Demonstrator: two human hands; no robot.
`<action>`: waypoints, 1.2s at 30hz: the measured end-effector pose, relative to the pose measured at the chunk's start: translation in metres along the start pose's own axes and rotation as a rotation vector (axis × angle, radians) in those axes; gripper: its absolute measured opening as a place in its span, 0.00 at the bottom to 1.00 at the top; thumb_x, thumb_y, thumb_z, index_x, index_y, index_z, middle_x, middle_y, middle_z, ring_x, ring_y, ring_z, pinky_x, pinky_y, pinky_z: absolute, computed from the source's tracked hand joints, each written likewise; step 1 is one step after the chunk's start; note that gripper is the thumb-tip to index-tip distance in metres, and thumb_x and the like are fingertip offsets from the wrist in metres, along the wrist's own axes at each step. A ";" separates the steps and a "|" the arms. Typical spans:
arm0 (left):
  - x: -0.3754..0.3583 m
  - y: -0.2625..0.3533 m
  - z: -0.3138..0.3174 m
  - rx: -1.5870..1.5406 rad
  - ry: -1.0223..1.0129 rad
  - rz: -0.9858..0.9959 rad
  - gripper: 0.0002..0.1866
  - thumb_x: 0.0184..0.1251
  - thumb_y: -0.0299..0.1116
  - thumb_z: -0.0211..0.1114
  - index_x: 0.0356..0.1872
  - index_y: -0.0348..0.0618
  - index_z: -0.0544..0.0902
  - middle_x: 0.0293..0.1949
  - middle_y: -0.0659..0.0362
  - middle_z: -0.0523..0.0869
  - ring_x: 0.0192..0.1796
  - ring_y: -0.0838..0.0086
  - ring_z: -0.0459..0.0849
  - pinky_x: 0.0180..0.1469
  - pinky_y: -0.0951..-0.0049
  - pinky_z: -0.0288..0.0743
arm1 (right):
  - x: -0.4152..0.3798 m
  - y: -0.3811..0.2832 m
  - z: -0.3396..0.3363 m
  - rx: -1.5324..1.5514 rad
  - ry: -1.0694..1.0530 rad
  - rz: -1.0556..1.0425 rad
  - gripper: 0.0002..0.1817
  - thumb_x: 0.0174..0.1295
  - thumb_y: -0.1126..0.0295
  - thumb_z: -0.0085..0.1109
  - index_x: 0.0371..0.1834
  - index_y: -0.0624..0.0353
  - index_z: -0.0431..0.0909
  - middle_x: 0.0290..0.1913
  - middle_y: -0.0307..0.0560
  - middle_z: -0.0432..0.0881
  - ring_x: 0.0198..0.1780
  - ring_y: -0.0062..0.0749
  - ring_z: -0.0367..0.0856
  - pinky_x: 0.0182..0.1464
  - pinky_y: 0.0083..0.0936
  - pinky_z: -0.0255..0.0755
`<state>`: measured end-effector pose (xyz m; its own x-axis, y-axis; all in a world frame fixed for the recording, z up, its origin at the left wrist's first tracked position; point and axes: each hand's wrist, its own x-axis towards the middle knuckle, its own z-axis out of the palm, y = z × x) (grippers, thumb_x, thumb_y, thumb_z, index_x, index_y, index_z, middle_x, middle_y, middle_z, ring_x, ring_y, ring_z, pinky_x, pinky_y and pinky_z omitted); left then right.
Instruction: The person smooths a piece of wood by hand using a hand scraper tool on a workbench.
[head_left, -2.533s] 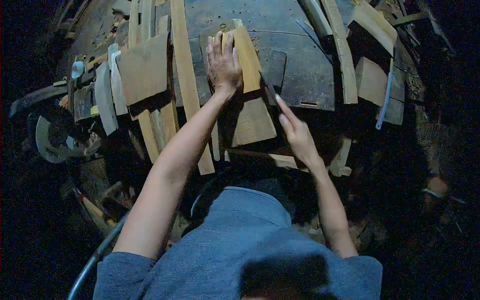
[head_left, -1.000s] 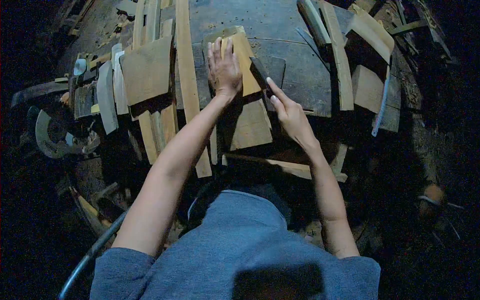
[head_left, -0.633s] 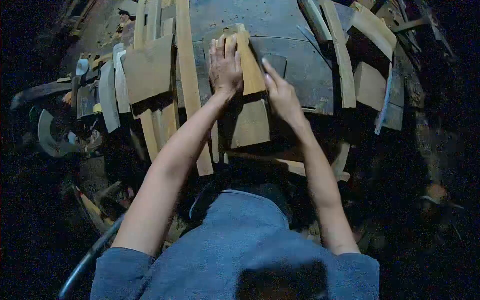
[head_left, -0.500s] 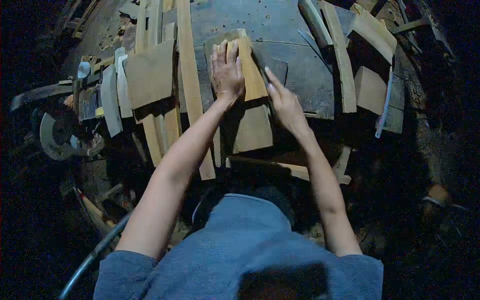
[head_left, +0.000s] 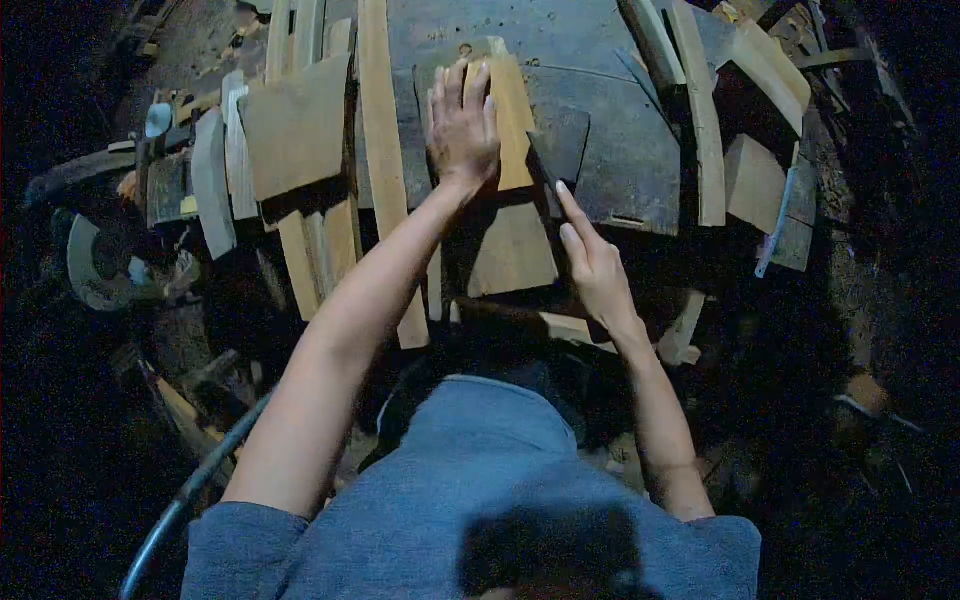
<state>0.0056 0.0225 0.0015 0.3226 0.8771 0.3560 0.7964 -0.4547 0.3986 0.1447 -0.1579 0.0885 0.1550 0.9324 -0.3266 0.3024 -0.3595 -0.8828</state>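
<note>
My left hand (head_left: 465, 135) lies flat, fingers stretched out, pressing on a light wooden board (head_left: 508, 110) at the bench's front edge. My right hand (head_left: 602, 270) is wrapped round the handle end of a dark, long, narrow tool (head_left: 545, 170), index finger extended along it. The tool runs against the board's right edge; I cannot tell whether it is a saw or a file. Below the board, a second light wooden block (head_left: 515, 250) juts out toward me. A dark flat shape (head_left: 563, 140) shows on the bench right beside the tool.
The worn bench top (head_left: 630, 180) carries a long wooden strip (head_left: 382, 140) and a squarish board (head_left: 297, 130) on the left. On the right are another strip (head_left: 703, 130), a wood block (head_left: 755, 180) and a thin blue strip (head_left: 778, 222). Wood scraps lie around in the dark.
My right hand has drawn back toward me and slightly right with the tool. My left hand stays flat on the board. The whole view has shifted a little.
</note>
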 end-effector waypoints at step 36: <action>0.003 0.002 0.001 -0.010 0.007 0.007 0.23 0.70 0.39 0.53 0.66 0.58 0.69 0.69 0.57 0.65 0.73 0.53 0.58 0.72 0.49 0.53 | 0.044 0.006 -0.006 -0.013 0.029 -0.182 0.25 0.73 0.60 0.41 0.72 0.44 0.61 0.64 0.60 0.72 0.64 0.57 0.69 0.63 0.40 0.66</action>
<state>0.0085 0.0239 0.0028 0.3248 0.8726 0.3647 0.7891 -0.4626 0.4042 0.1587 -0.1195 0.0705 0.1234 0.9806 -0.1523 0.3401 -0.1860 -0.9218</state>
